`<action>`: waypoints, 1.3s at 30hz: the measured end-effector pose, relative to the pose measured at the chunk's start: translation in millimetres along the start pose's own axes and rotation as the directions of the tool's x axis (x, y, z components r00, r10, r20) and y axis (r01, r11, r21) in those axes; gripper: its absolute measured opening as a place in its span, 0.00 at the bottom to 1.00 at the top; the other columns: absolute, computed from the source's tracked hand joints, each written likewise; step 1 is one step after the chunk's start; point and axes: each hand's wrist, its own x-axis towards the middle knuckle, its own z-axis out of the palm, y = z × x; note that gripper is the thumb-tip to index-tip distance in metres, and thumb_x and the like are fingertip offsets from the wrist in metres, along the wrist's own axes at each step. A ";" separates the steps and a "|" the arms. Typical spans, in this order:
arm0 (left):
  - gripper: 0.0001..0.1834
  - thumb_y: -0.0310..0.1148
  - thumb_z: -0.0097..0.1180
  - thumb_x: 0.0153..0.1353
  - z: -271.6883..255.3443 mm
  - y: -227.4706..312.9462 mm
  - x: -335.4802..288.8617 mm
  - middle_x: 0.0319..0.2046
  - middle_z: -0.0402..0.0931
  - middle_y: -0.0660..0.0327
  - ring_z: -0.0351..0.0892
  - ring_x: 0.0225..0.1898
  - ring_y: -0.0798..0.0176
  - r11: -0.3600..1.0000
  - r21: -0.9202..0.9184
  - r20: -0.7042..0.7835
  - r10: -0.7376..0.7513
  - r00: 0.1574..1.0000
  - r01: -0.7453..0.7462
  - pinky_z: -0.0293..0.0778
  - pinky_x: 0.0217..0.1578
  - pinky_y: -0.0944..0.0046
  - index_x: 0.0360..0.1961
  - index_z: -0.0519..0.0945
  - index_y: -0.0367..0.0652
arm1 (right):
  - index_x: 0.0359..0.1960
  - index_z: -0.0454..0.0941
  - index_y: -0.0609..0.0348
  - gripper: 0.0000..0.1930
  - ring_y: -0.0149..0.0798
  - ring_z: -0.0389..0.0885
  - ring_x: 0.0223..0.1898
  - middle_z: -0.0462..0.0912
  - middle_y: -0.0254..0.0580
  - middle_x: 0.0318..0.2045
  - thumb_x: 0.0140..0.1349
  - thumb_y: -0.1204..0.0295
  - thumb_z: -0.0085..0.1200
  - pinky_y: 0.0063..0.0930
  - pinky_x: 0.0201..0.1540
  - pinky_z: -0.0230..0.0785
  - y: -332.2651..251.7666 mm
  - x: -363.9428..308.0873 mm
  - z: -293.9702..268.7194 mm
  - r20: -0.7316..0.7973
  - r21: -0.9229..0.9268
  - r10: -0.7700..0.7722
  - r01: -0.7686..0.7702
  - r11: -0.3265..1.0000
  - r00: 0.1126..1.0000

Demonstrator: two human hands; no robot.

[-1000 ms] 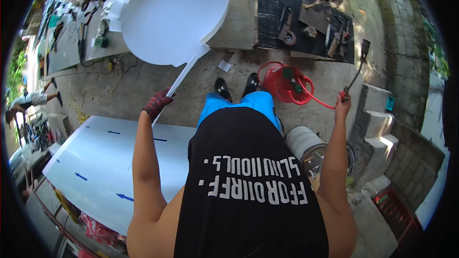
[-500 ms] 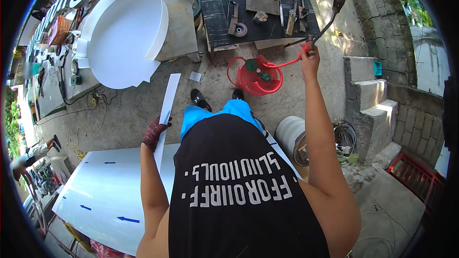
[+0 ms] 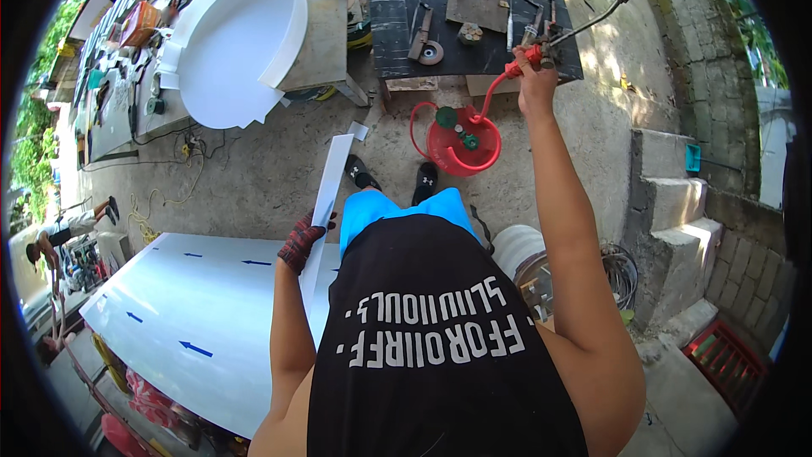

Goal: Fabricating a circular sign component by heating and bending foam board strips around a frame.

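My left hand (image 3: 302,241), in a dark red patterned glove, grips a long narrow white plastic strip (image 3: 328,195) that points up and away from me. Stretched forward and up, my bare right hand (image 3: 534,76) holds a gas torch (image 3: 592,13) by its red handle; the long metal tube ends in a dark nozzle at the upper right. A red hose runs from the torch down to a small red gas cylinder (image 3: 461,140) standing on the concrete floor just ahead of my feet.
A large white sheet (image 3: 203,313) with blue arrows lies at my left. A big round white tray-shaped form (image 3: 228,42) rests on a workbench. A black table (image 3: 474,30) carries tools. Concrete steps (image 3: 677,220) and a white bucket (image 3: 520,250) are to the right. Another person (image 3: 59,233) crouches far left.
My right hand has lifted the torch higher and further forward. My left hand has pulled the white strip back toward my body, away from the round white form.
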 end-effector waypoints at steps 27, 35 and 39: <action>0.31 0.37 0.60 0.63 12.6 7.3 -56.0 0.59 0.78 0.57 0.72 0.62 0.62 0.962 0.184 -0.183 0.233 0.955 -0.200 0.62 0.66 0.60 0.67 0.72 0.41 | 0.62 0.75 0.66 0.21 0.48 0.80 0.60 0.80 0.55 0.59 0.74 0.67 0.55 0.37 0.62 0.72 -50.0 109.8 -175.7 0.398 -0.787 -0.273 0.479 0.390 0.876; 0.34 0.40 0.58 0.56 -11.2 51.5 4.0 0.55 0.82 0.56 0.79 0.54 0.63 0.947 0.044 -0.106 0.322 0.941 -0.319 0.70 0.56 0.64 0.65 0.75 0.37 | 0.57 0.74 0.58 0.16 0.28 0.76 0.31 0.79 0.34 0.33 0.75 0.63 0.52 0.25 0.31 0.70 -123.7 -77.6 -140.7 0.227 -0.822 0.324 0.002 0.570 0.919; 0.32 0.42 0.57 0.56 29.9 108.4 42.0 0.54 0.81 0.60 0.77 0.55 0.63 0.959 0.006 0.052 0.282 0.958 -0.283 0.69 0.58 0.61 0.62 0.78 0.40 | 0.56 0.74 0.58 0.15 0.25 0.74 0.29 0.78 0.31 0.31 0.74 0.64 0.54 0.23 0.30 0.69 -139.5 -154.1 -116.8 0.241 -0.759 0.413 -0.094 0.644 0.878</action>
